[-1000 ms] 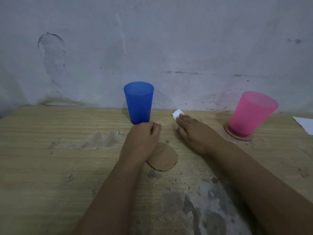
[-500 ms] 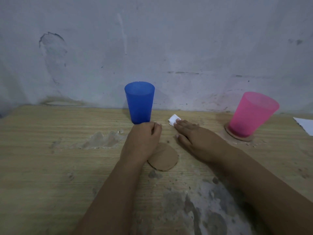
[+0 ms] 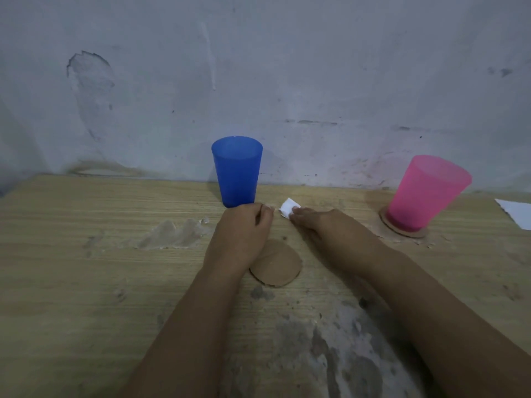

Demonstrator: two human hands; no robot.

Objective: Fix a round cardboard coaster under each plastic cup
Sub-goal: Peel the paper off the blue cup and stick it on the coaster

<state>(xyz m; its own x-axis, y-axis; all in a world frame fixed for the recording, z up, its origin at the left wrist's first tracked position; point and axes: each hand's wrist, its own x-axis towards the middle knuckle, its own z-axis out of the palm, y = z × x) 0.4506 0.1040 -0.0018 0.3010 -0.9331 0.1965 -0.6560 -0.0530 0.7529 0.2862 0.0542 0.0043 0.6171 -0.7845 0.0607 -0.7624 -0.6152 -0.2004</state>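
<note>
Round brown cardboard coaster (image 3: 275, 264), loose, lies flat at centre frame on the scuffed wooden tabletop (image 3: 86, 282), partly covered at its upper left edge by the wrist of the left hand (image 3: 241, 234); the fingers of that hand are curled under, and whether they hold anything cannot be told. Just above it stands the upright blue plastic cup (image 3: 237, 170), directly on the wood with no disc beneath. Right hand (image 3: 324, 228) lies flat, fingers extended, its fingertips (image 3: 294, 214) touching a small white scrap (image 3: 287, 207), possibly tape or paper, between the two hands. At right of frame the translucent pink plastic cup (image 3: 425, 193) already stands on a second cardboard disc (image 3: 402, 229). A white sheet (image 3: 514, 211) shows at the far right edge. Likely hazards: the left knuckles, close against the blue cup's base, could tip so light a cup; the scrap may fold or stick to the fingertips; a gritty tabletop may weaken any adhesive.
</note>
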